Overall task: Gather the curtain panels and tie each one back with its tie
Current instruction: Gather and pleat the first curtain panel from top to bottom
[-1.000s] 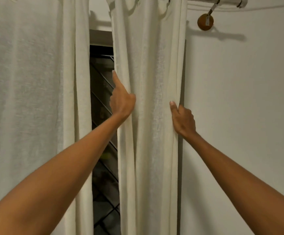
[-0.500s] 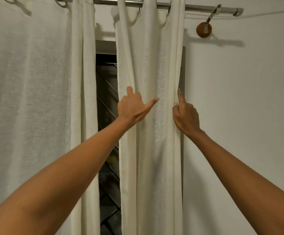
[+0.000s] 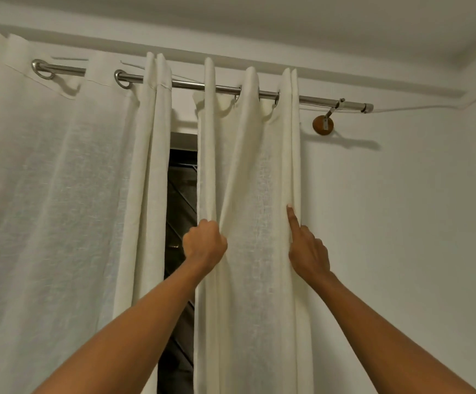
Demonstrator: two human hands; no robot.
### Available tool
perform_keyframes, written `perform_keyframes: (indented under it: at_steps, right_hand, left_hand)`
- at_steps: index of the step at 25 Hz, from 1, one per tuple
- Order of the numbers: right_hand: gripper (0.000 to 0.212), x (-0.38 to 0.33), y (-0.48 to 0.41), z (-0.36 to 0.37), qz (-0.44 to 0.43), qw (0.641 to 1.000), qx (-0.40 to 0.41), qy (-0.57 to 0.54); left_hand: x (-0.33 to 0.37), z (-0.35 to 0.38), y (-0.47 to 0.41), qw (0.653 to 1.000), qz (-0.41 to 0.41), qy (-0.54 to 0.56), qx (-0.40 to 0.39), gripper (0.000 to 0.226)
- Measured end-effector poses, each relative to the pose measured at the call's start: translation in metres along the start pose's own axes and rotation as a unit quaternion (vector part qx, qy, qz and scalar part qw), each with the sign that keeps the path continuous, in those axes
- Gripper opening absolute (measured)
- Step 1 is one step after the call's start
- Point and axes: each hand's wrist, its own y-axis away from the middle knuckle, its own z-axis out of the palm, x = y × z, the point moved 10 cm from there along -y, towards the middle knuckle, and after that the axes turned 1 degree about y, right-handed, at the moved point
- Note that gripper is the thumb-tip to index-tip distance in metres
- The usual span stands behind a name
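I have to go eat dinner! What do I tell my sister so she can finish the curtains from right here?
The left hand is a fist gripping the left edge of the right curtain.
The right hand is at that curtain's right edge, one finger straight up on the cloth; whether its other fingers pinch the cloth is unclear.
The left curtain hangs loose, untouched.
Done: the right curtain is partly bunched between the hands.
Left: finish gathering it, tie it, then do the left curtain. No tie is in view.

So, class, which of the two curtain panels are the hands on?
The right panel, bunched narrow beside the wall; the wide left panel hangs untouched.
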Motion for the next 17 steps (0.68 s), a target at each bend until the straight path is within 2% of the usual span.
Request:
perform_keyframes:
  at_steps: [2,5,6,8,9,12,15,17]
  right_hand:
    - [0.08,0.018,-0.001,-0.006,0.054,0.998,0.012,-0.027]
    - [0.036,0.045,0.002,-0.021,0.137,0.987,0.058,-0.053]
    - [0.03,0.045,0.003,-0.02,0.147,0.985,0.052,-0.067]
    - [0.047,0.033,0.002,-0.012,0.139,0.988,0.019,-0.064]
    - [0.046,0.027,0.001,-0.009,0.134,0.989,0.016,-0.06]
    - [0.025,0.008,0.003,-0.004,0.088,0.991,0.042,-0.088]
    - [0.032,0.006,0.018,-0.016,0.07,0.981,0.095,-0.157]
    - [0.032,0.018,0.021,-0.025,0.077,0.976,0.122,-0.163]
  left_hand:
    - [-0.024,-0.016,0.0,1.0,-0.008,-0.007,0.015,0.023]
    - [-0.063,-0.039,-0.001,0.998,-0.031,-0.047,0.042,0.024]
    - [-0.065,-0.042,-0.002,0.997,-0.024,-0.054,0.044,0.026]
    - [-0.049,-0.039,0.001,0.999,0.014,-0.039,0.031,0.029]
    - [-0.032,-0.035,0.004,0.999,0.039,-0.023,0.017,0.03]
    - [0.019,-0.021,0.018,0.996,0.084,0.007,-0.005,0.03]
    - [0.04,-0.019,0.023,0.997,0.072,0.031,0.013,0.031]
    - [0.033,-0.016,0.019,0.998,0.034,0.059,0.017,0.033]
